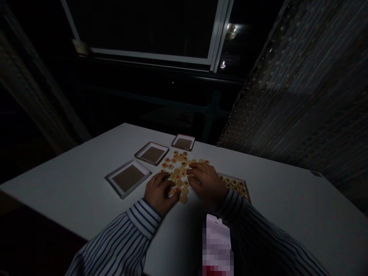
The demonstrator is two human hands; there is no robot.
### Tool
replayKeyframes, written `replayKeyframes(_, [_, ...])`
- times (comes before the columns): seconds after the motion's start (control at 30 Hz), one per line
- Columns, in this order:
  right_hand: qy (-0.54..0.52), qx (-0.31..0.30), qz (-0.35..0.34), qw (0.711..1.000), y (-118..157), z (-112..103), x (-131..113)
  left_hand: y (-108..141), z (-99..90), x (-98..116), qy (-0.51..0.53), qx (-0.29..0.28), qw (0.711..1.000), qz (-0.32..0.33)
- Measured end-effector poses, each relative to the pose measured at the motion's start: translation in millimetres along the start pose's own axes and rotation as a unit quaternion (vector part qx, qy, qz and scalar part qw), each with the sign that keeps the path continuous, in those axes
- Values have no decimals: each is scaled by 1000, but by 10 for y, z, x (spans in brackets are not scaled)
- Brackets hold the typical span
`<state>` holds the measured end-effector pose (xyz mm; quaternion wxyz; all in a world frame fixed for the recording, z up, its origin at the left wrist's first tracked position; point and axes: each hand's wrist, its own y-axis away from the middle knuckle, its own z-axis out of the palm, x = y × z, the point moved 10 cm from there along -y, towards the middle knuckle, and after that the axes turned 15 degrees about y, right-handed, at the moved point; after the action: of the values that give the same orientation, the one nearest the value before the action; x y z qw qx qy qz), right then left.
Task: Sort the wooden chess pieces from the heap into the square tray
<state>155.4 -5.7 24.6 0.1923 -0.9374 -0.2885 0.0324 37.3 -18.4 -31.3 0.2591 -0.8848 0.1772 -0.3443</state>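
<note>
Round wooden Chinese chess pieces lie in a loose spread on the white table, some showing red or dark characters and others blank side up. At the near left edge of the spread is my left hand, its fingers curved and its thumb apart, touching or just above a few pieces. My right hand reaches over the right side with fingers stretched toward the pieces and thumb apart. Neither hand visibly grips a piece. Partly behind my right wrist, a shallow box holds several pieces with dark characters.
Shallow trays stand left of and behind the pieces: a near one, a middle one and a far one. A pinkish blurred object lies below my right forearm. Beyond the white table are a window and a beaded curtain.
</note>
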Motion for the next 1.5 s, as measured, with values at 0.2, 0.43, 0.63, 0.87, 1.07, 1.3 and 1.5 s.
replayKeyframes(0.2, [-2, 14, -2, 1000, 33, 114, 20, -6, 38, 55, -22, -24, 999, -22])
replayKeyframes(0.43, [0, 8, -13, 1000, 70, 203, -33, -10, 77, 46, -24, -36, 999, -29])
replayKeyframes(0.63, [-3, 9, -13, 1000, 78, 244, -29, -1, 101, 24, -26, -42, 998, -37])
replayKeyframes(0.87, [1, -1, -23, 1000, 96, 286, -36, 2, 121, 18, -33, -54, 997, -34])
replayKeyframes(1.07, [-1, 13, -23, 1000, 109, 268, -42, -5, 119, 13, -36, -46, 997, -40])
replayKeyframes(1.3, [-3, 5, -18, 1000, 105, 277, -31, -20, 115, 15, -32, -45, 997, -56])
replayKeyframes(1.5, [-5, -4, -14, 1000, 104, 277, -31, -26, 123, 10, -40, -46, 996, -62])
